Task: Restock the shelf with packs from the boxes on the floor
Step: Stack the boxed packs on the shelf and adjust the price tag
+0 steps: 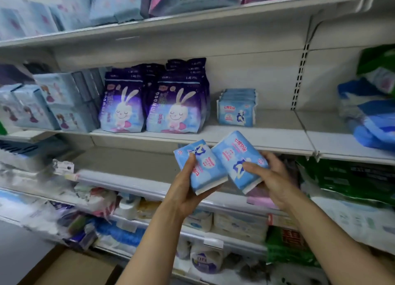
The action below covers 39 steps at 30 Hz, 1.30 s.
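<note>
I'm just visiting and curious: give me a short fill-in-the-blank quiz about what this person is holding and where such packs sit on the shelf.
1. Each hand, the left hand and the right hand, holds one light ____ pack.
2. The purple bags show a cartoon ____.
3. The matching row of packs stands to the ____ of the purple bags.

Missing words: blue; rabbit; right

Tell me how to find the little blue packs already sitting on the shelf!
Look at the middle shelf, the one with two purple bunny bags. Just right of them stands a small row of light blue packs. They are much shorter than the bunny bags, with bare shelf on their right.
</note>
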Each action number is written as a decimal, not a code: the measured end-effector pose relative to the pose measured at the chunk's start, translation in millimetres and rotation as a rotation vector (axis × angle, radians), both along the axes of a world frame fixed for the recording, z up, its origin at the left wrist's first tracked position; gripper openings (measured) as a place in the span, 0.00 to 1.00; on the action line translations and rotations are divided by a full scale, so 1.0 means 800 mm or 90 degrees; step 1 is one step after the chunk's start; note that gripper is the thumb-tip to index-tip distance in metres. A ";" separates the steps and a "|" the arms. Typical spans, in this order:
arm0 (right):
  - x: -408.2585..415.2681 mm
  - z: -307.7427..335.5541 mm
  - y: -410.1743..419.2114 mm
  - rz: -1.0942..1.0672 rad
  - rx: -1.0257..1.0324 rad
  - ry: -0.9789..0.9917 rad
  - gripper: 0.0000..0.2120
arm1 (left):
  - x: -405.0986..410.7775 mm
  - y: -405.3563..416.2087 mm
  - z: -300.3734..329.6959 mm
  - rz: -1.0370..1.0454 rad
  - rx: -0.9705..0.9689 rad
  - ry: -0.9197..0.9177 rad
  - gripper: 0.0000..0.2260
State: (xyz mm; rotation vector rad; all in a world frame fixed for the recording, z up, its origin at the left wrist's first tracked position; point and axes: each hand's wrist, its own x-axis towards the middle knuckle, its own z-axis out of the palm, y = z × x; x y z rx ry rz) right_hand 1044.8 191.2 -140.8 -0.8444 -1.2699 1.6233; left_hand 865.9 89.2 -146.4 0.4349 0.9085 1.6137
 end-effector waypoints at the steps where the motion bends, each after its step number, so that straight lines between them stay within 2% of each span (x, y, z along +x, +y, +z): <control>1: -0.003 0.010 0.005 -0.012 0.030 -0.007 0.17 | -0.004 0.005 0.005 -0.001 0.003 -0.008 0.23; 8: -0.014 0.074 0.087 -0.120 0.285 -0.102 0.21 | -0.012 0.043 0.040 0.023 0.013 -0.008 0.16; 12: -0.023 0.068 0.142 -0.087 0.348 -0.259 0.23 | -0.008 0.051 0.050 0.038 0.012 -0.021 0.18; 16: -0.038 0.073 0.166 -0.044 0.402 -0.333 0.25 | -0.007 0.058 0.055 0.058 0.021 -0.013 0.18; 19: -0.046 0.074 0.181 -0.066 0.467 -0.404 0.26 | -0.006 0.060 0.056 0.062 0.028 -0.008 0.18; 23: -0.052 0.078 0.186 -0.087 0.499 -0.459 0.26 | -0.003 0.064 0.053 0.085 0.025 -0.015 0.17; 31: -0.062 0.080 0.188 -0.126 0.524 -0.498 0.19 | 0.004 0.082 0.050 0.131 -0.008 0.007 0.18; 39: -0.066 0.086 0.193 -0.135 0.535 -0.540 0.19 | 0.007 0.085 0.057 0.121 0.014 0.005 0.19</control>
